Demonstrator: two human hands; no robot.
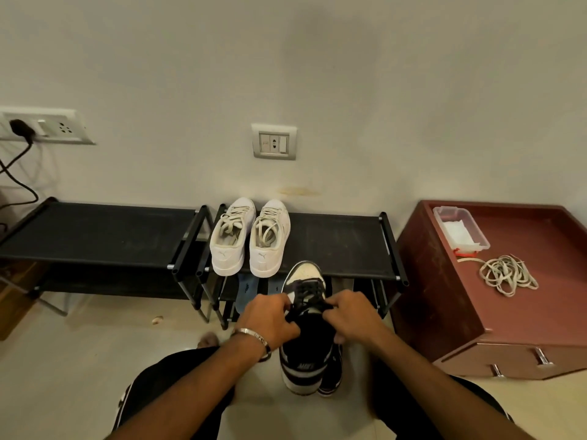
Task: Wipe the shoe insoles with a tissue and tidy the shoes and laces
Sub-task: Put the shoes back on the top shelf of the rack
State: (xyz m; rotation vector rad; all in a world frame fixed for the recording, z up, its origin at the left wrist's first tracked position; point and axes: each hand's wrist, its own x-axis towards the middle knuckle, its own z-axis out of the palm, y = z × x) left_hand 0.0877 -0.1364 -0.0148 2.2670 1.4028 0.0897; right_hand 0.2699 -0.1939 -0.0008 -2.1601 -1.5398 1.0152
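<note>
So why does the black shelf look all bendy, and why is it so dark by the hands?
Head view: the wide lens bows the black shoe rack and tilts the wall sockets; dim indoor light leaves the black shoe murky between the left hand and right hand; edges look soft.

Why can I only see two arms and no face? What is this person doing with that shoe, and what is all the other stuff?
The camera sits on the person's head and looks down, so you see only their own arms. The left hand and the right hand both pinch the laces of a black and white shoe that stands on the floor in front of them. A second dark shoe peeks out beside it. On the black shoe rack stands a pair of white shoes. To the right, a brown cabinet carries a loose bundle of laces and a clear plastic box with something white inside.
</note>
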